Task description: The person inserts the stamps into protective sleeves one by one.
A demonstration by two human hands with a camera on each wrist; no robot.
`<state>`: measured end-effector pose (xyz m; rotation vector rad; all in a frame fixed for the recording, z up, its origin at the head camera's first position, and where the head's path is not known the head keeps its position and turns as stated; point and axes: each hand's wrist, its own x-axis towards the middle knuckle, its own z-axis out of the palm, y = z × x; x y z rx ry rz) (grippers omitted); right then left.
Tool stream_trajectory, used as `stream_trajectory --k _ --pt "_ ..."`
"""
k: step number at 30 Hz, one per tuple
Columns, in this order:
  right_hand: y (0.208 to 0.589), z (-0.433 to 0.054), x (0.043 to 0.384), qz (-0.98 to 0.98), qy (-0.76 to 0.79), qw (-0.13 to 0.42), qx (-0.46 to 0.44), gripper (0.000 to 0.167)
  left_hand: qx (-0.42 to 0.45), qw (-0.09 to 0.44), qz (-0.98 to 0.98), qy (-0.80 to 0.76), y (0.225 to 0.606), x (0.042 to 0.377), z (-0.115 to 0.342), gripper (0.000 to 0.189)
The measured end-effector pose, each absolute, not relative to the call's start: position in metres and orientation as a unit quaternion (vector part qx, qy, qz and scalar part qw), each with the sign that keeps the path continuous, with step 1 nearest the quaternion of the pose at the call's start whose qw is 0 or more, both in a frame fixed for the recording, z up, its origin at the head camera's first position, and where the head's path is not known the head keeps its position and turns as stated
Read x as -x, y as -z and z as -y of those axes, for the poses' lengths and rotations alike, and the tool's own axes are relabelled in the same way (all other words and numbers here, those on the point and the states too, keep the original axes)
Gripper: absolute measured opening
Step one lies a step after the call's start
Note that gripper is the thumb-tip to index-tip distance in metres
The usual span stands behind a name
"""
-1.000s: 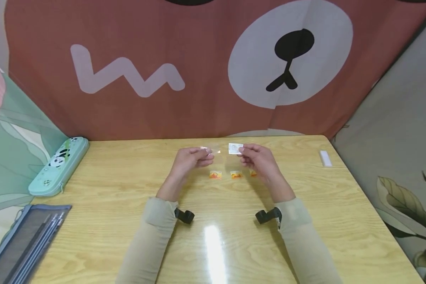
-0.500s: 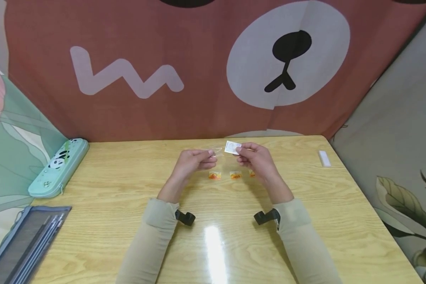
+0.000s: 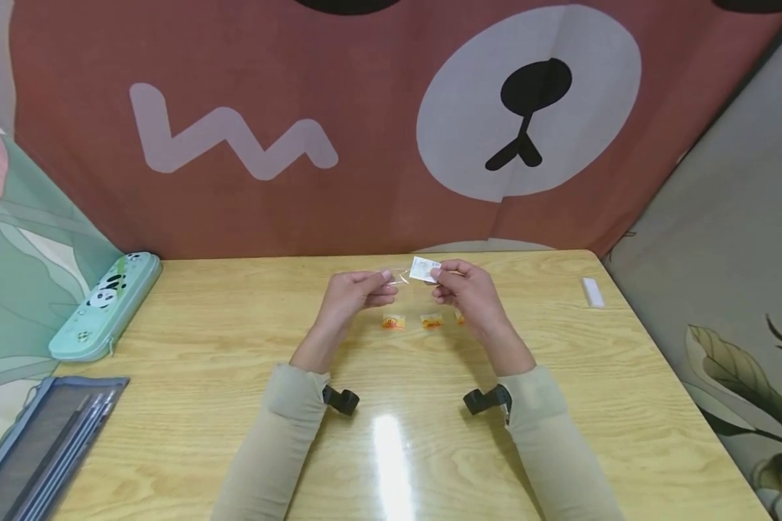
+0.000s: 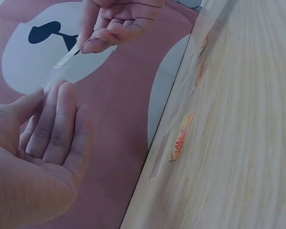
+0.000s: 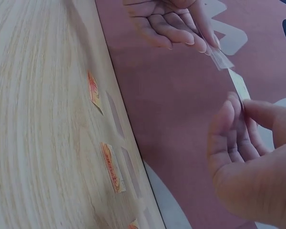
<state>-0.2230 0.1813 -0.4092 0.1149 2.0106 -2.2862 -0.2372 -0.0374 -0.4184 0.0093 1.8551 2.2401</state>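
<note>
My left hand [image 3: 358, 295] pinches a small clear plastic sleeve [image 5: 221, 59] between thumb and fingers. Opposite it, my right hand [image 3: 471, 293] holds a small white printed card [image 3: 423, 269] by its right end, thumb on top. The card's free edge is right at the mouth of the sleeve in the right wrist view. Both hands are raised above the back of the table. Below them lie small orange-and-yellow printed pieces: one [image 3: 393, 322] under the left fingers, one [image 3: 432, 320] in the middle, and one [image 3: 459, 318] partly hidden by my right hand.
At the table's left stand a mint panda-print case [image 3: 107, 307] and a mesh zip pouch [image 3: 52, 441] with pen-like sticks. A white block [image 3: 593, 292] lies near the right edge. Behind the wooden table [image 3: 234, 405] hangs a brown bear-print cloth [image 3: 378, 202].
My right hand has moved slightly left, and the card has tilted. The sleeve has turned and shifted a little right, narrowing the gap between them.
</note>
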Motion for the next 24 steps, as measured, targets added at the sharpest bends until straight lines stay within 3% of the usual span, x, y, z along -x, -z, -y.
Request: stream_trajectory --k 7,16,24 --pt "0.408 -0.1813 0.2225 -0.655 0.754 0.044 -0.039 0.009 -0.003 0.122 -0.64 -0.759 0.4192 0.2377 0.0367 0.03" --pt "0.405 -0.1815 0.2219 -0.695 0.716 0.062 -0.016 0.031 -0.002 0.119 -0.634 -0.764 0.4156 0.2376 0.037 0.032" --pt "0.4048 -0.1856 0.2218 -0.714 0.696 0.071 -0.012 0.032 0.003 0.116 -0.636 -0.763 0.4121 0.2359 0.0371 0.029"
